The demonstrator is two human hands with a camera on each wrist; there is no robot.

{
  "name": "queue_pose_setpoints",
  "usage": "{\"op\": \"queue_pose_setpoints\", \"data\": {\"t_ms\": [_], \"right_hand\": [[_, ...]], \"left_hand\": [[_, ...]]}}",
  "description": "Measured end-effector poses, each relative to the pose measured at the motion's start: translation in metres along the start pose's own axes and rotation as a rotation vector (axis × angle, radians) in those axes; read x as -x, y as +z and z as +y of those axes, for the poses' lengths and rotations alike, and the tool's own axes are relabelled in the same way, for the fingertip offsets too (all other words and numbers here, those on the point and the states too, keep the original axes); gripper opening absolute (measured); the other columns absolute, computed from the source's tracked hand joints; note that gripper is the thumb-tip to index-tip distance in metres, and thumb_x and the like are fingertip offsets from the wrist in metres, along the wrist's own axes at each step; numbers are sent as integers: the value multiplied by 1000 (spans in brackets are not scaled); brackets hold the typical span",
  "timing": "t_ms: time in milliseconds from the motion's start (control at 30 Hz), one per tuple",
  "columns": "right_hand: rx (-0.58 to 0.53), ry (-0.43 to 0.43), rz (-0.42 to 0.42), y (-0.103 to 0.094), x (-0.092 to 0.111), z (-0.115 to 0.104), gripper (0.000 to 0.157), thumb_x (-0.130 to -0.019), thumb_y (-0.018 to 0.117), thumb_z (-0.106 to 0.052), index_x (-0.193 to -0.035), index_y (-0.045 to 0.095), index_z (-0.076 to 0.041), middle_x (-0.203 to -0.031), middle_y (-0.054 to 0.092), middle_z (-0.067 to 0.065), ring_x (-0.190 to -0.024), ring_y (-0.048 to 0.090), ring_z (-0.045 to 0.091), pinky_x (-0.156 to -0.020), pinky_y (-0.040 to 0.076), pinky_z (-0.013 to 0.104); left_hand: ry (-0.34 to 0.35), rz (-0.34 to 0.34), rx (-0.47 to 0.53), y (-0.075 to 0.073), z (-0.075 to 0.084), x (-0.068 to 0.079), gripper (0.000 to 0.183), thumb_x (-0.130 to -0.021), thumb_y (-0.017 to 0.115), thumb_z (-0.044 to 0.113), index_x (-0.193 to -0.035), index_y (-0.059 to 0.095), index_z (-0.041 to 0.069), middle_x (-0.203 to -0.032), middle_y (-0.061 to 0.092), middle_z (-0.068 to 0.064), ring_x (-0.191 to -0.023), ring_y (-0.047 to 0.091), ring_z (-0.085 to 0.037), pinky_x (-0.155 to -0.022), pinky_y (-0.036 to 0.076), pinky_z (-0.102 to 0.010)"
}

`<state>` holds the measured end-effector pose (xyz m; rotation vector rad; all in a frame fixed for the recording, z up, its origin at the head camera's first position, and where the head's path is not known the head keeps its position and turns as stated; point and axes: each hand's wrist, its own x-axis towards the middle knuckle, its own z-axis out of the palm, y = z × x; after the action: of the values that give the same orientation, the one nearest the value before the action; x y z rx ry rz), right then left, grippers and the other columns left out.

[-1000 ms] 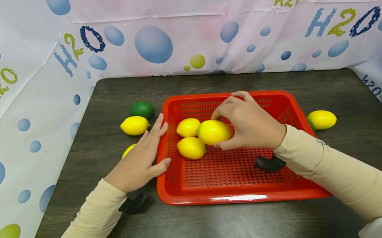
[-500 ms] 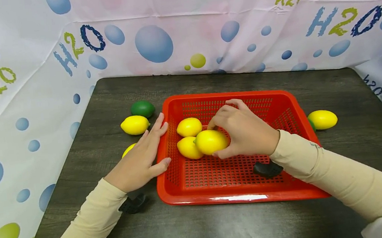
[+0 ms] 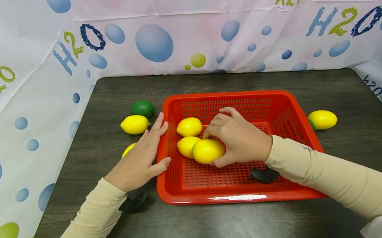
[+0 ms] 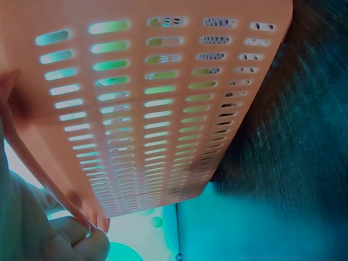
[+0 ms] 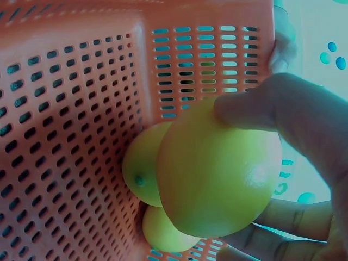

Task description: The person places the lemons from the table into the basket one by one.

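Nearest lies the table's (image 3: 224, 227) near edge, then the red basket (image 3: 242, 198), its near rim running roughly parallel to that edge. Over the basket's floor, toward the left wall, the right hand (image 3: 237, 139) pinches the held lemon (image 3: 203, 151) by its right end between thumb and fingers. This lemon's long axis runs left to right, about along the near rim, its tip toward the left wall. Just beyond its tip sits a second lemon (image 3: 185, 146), partly covered; whether the two touch I cannot tell. A third lemon (image 3: 189, 127), long axis also left to right, lies farther back, near the left wall.

The left hand (image 3: 139, 162) lies along the basket's left rim, fingers straight and touching it, thumb spread apart.

Outside, toward the table's left edge, are one half-hidden lemon (image 3: 129, 149), one lemon with its tip rightward (image 3: 135, 124) and one green fruit (image 3: 142, 108). By the right rim are one lemon (image 3: 323, 119) and one green fruit, mostly hidden (image 3: 312, 124). Totals: six lemons, two green. Behind the table's far edge hangs a printed sheet (image 3: 184, 29).
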<state>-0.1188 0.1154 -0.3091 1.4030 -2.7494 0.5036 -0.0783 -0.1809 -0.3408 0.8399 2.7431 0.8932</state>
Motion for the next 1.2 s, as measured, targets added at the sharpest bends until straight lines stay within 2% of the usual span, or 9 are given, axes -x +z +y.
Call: {"op": "queue_pose_setpoints", "data": {"t_ms": [567, 1067, 1200], "right_hand": [[7, -38, -29, 9, -5, -5, 45, -72, 88, -40, -103, 73, -11, -104, 71, -2, -108, 60, 21, -113, 26, 57], [21, -64, 19, 17, -4, -7, 44, -69, 87, -40, -100, 72, -12, -98, 70, -3, -105, 59, 20, -112, 27, 58], [19, -66, 10, 18, -6, -9, 44, -70, 87, -40, -101, 72, -12, -98, 70, -4, -105, 59, 20, -113, 26, 59]], "left_hand": [[-4, -6, 0, -1, -1, 0, 82, -100, 57, 28, -165, 12, 4, -172, -10, 2, -158, 5, -20, -126, 10, -54], [10, -4, 2, 0, -1, -1, 83, -100, 57, 27, -165, 11, 4, -172, -10, 2, -158, 7, -20, -126, 11, -55], [-6, -6, 1, 0, -2, 0, 84, -99, 58, 27, -165, 11, 5, -173, -9, 2, -158, 8, -22, -126, 11, -55]]}}
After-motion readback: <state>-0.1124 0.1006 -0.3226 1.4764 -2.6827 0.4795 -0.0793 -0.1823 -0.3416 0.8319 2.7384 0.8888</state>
